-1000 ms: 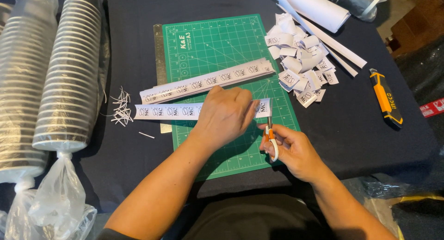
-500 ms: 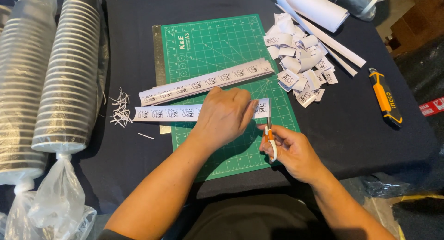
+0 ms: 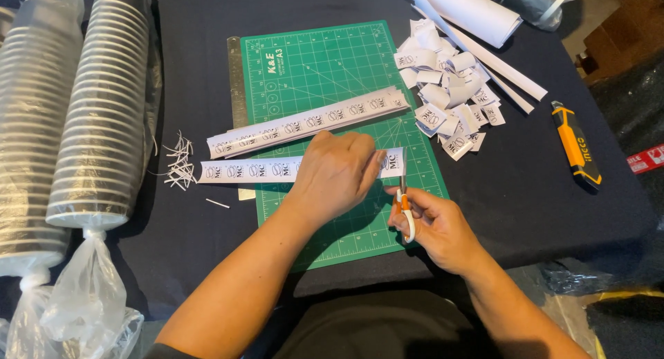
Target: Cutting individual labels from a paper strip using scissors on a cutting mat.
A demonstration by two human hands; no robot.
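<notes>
Two sleeves of stacked cups point(image 3: 97, 117) lie at the left. The left hand point(image 3: 335, 172) presses flat on a printed paper strip point(image 3: 249, 171) lying across the green cutting mat point(image 3: 325, 68). The right hand point(image 3: 436, 224) grips small scissors point(image 3: 404, 210), blades at the strip's right end. A pile of cut labels point(image 3: 446, 99) and a yellow utility knife point(image 3: 575, 146) lie at the right.

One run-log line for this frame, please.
left hand: pressing paper strip on green cutting mat | right hand: holding scissors at strip's right end | cut labels pile: right of mat
</notes>
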